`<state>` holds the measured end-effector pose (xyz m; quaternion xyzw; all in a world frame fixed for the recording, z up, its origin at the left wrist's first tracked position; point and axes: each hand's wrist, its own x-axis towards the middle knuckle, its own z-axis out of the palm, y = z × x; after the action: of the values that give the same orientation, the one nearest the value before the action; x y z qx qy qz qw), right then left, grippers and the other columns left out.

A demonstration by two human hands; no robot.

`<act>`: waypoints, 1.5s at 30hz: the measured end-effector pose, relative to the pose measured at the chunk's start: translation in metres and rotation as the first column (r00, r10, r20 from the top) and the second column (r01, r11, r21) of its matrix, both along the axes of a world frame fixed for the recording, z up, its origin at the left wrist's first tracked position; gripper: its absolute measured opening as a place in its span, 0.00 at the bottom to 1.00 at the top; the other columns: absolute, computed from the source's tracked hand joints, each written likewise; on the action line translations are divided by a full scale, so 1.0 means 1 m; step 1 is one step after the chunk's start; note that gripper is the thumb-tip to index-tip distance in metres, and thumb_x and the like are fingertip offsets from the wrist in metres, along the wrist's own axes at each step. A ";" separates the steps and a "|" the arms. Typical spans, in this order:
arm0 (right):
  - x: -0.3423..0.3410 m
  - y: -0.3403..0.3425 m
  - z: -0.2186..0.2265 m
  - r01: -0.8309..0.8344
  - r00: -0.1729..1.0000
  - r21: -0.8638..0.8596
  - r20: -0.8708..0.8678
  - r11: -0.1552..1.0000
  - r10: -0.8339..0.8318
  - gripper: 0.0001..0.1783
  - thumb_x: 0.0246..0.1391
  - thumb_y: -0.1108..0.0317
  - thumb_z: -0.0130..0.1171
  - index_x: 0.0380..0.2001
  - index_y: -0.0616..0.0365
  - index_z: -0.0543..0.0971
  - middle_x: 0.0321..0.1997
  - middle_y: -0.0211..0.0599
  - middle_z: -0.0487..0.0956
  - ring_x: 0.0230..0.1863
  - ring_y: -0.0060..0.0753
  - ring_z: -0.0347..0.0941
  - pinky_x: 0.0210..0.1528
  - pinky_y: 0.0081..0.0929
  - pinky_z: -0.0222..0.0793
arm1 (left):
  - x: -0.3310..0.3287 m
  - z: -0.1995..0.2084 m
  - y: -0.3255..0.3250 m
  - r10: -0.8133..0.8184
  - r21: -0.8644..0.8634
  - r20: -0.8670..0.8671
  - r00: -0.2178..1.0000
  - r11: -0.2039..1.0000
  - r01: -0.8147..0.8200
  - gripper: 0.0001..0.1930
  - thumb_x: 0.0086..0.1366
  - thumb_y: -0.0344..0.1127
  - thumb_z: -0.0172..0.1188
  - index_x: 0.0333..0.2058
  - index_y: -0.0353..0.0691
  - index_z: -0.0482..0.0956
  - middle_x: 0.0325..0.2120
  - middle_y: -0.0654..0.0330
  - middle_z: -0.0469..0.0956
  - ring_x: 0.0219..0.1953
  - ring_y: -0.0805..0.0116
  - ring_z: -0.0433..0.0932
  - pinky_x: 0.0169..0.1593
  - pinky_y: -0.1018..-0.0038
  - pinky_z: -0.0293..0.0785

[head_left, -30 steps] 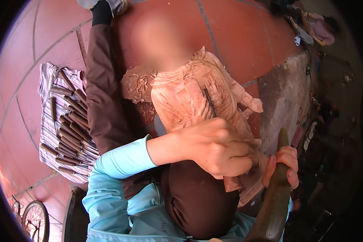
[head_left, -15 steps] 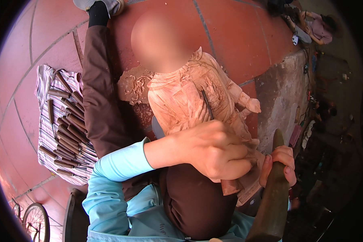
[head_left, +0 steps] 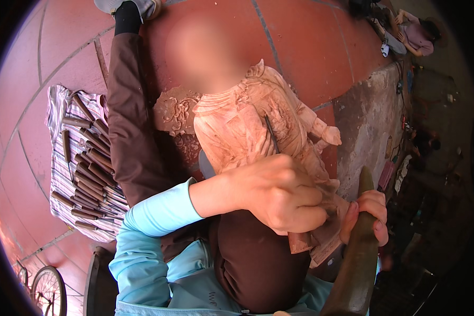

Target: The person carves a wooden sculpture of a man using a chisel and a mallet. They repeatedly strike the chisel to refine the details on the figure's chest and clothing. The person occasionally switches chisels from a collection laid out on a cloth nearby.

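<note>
My left hand point(head_left: 279, 197) is closed around the wooden handle of a carving chisel point(head_left: 301, 243), whose butt shows below the fist. The chisel's thin dark blade point(head_left: 270, 131) reaches up against the chest of a carved wooden statue point(head_left: 226, 126). The statue lies tilted against my lap, its head blurred and its folded robe in pale reddish wood. To the right, my right hand point(head_left: 367, 213) wraps around the narrow part of a long, tapered, greenish-brown wooden mallet point(head_left: 353, 274). The mallet's thick end points toward me, near the lower edge.
On the left, a striped cloth point(head_left: 58, 184) bears several wood-handled chisels point(head_left: 92, 174). Wood shavings point(head_left: 179, 113) lie on the red tiled floor point(head_left: 316, 47) beside the statue. My leg point(head_left: 134, 116) stretches along the left. A bicycle wheel point(head_left: 48, 292) shows lower left; another person point(head_left: 418, 37) sits far right.
My left hand and the chisel have shifted very slightly upward. The mallet's narrow end has moved a little up and to the right; both grips stay the same.
</note>
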<state>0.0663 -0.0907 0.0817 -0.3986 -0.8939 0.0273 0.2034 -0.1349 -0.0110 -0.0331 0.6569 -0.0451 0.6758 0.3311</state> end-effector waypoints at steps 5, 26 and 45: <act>-0.002 0.001 0.009 0.126 0.955 0.176 0.246 0.976 -0.168 0.44 0.43 0.90 0.57 0.57 0.35 0.57 0.34 0.38 0.69 0.26 0.41 0.68 0.27 0.40 0.64 | -0.001 0.000 0.003 -0.004 0.011 -0.006 1.000 1.000 0.004 0.18 0.51 0.25 0.63 0.13 0.42 0.62 0.11 0.68 0.56 0.10 0.73 0.62 0.12 0.76 0.55; 0.015 0.014 0.003 0.107 0.978 0.293 0.140 0.950 -0.154 0.45 0.45 0.90 0.55 0.58 0.29 0.57 0.35 0.37 0.68 0.26 0.39 0.65 0.27 0.41 0.64 | 0.004 -0.003 0.006 0.063 0.019 -0.037 0.997 0.998 -0.063 0.16 0.47 0.20 0.60 0.11 0.42 0.62 0.12 0.68 0.54 0.10 0.74 0.57 0.13 0.78 0.51; 0.048 0.013 -0.018 0.120 0.992 0.273 0.012 0.954 -0.128 0.47 0.43 0.91 0.56 0.57 0.26 0.55 0.38 0.37 0.68 0.30 0.40 0.68 0.31 0.41 0.66 | 0.024 -0.005 -0.002 0.191 0.061 -0.134 0.972 0.981 -0.184 0.13 0.48 0.21 0.61 0.16 0.41 0.66 0.12 0.70 0.56 0.10 0.77 0.58 0.13 0.79 0.50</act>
<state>0.1146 -0.0773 0.0642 -0.4226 -0.8653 -0.1143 0.2442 -0.1105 -0.0125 -0.0381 0.7115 0.0242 0.6554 0.2523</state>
